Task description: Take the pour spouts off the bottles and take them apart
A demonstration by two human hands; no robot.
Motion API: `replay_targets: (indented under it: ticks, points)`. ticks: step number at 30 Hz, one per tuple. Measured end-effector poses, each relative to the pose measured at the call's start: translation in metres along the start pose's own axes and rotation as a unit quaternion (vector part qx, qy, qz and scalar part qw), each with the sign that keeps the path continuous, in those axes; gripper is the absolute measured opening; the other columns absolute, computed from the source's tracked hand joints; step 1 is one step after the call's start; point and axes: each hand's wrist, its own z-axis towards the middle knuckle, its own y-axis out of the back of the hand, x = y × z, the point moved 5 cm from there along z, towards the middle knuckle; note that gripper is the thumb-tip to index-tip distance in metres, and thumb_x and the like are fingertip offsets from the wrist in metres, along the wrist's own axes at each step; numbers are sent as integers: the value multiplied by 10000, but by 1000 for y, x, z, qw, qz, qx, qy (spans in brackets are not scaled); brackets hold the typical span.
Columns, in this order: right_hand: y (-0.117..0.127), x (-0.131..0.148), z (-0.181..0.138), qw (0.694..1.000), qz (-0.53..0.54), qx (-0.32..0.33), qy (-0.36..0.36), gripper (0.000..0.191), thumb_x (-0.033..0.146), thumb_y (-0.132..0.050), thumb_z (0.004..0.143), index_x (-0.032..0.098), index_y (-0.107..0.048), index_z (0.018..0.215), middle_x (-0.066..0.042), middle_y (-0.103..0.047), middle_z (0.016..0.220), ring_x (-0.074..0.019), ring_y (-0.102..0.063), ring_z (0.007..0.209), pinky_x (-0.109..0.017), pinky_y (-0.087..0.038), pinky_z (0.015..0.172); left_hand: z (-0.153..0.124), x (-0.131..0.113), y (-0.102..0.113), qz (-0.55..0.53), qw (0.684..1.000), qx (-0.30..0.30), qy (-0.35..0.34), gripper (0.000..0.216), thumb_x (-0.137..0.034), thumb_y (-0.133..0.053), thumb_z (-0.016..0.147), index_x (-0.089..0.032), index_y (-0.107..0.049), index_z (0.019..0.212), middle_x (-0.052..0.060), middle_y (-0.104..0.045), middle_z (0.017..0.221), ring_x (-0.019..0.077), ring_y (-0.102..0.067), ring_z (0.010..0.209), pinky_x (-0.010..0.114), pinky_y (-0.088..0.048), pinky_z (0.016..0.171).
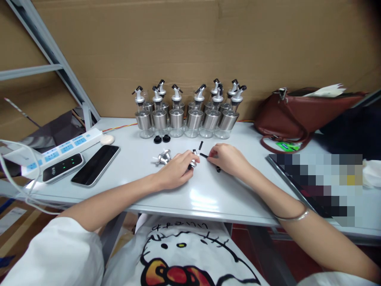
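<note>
My left hand point(178, 169) is closed around a silver bottle pourer spout point(195, 153), part of which my fingers hide. From the right, my right hand point(224, 159) pinches a thin black plastic piece point(204, 155), its end close to the spout tip; whether they touch I cannot tell. A similar black piece point(201, 145) lies loose just behind. Left of my left hand rest several loose silver spouts point(163, 157). Two black stoppers point(162, 139) sit near the bottles, and a small black part point(218, 169) lies partly under my right hand.
Several glass-and-steel oil bottles point(195, 119) with spouts stand along the cardboard wall point(178, 43). At left are a power strip point(67, 147), a black device point(63, 167), a phone point(95, 165) and a round white case point(107, 140). A brown bag point(285, 115) and a blurred flat item point(315, 186) occupy the right.
</note>
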Motion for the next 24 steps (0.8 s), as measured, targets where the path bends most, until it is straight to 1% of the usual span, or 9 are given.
replay_targets:
  ticks: [2, 4, 5, 7, 9, 11, 16, 21, 24]
  points:
    - [4, 0, 0, 998, 57, -20, -9, 91, 210, -603, 768, 176, -679, 732, -66, -715, 786, -207, -642, 734, -286, -428, 637, -1, 2, -1, -12, 1000, -12, 8, 239, -117, -416, 824, -193, -385, 1049, 74, -538, 1014, 204, -547, 937, 368, -433, 870]
    - [10, 3, -1, 985, 164, -45, 3, 84, 232, -619, 754, 182, -659, 700, -42, -708, 717, -187, -635, 687, -286, -445, 647, -2, 6, -2, -28, 999, -29, 23, 269, -170, -440, 849, -199, -334, 1095, 78, -535, 1029, 206, -558, 929, 375, -445, 853]
    - [13, 5, -2, 972, 228, -54, 16, 97, 258, -630, 745, 183, -647, 687, -34, -702, 697, -180, -631, 674, -288, -458, 656, -3, 8, -3, -37, 998, -37, 28, 300, -201, -453, 861, -203, -305, 1122, 84, -530, 1047, 209, -563, 941, 379, -449, 850]
    - [17, 11, -4, 936, 345, -59, 44, 159, 326, -658, 719, 180, -623, 666, -30, -695, 689, -174, -629, 667, -300, -482, 674, -3, 10, -4, -52, 997, -53, 30, 367, -249, -474, 878, -207, -254, 1169, 93, -516, 1065, 218, -568, 970, 386, -451, 853]
    - [18, 16, -6, 905, 418, -49, 60, 222, 382, -681, 692, 177, -607, 652, -39, -692, 699, -176, -630, 672, -316, -496, 689, -3, 10, -4, -57, 996, -62, 30, 409, -272, -482, 888, -204, -231, 1203, 86, -508, 1035, 220, -572, 961, 391, -448, 858]
    - [18, 19, -8, 893, 444, -41, 66, 251, 407, -696, 676, 175, -602, 645, -44, -690, 703, -179, -630, 682, -331, -498, 708, -2, 11, -3, -60, 995, -65, 36, 443, -276, -480, 895, -203, -211, 1240, 62, -502, 977, 211, -574, 906, 387, -448, 847]
    - [18, 19, -7, 891, 447, -42, 68, 264, 417, -706, 670, 174, -606, 645, -38, -678, 691, -174, -616, 678, -348, -496, 721, -1, 11, -3, -73, 994, -69, 47, 538, -260, -478, 897, -201, -139, 1310, 15, -474, 894, 176, -542, 809, 346, -451, 798]
    - [18, 18, -7, 893, 443, -47, 68, 251, 402, -699, 677, 172, -603, 647, -34, -668, 691, -168, -608, 680, -353, -493, 737, -2, 11, -2, -71, 994, -75, 39, 526, -250, -478, 894, -194, -162, 1310, 19, -456, 907, 173, -522, 830, 343, -444, 820]
    - [17, 19, -7, 893, 441, -44, 73, 239, 391, -699, 674, 174, -603, 649, -30, -665, 686, -166, -605, 676, -353, -489, 743, -2, 12, -2, -76, 993, -75, 51, 545, -274, -468, 900, -173, -155, 1335, 27, -467, 910, 180, -520, 856, 347, -436, 841]
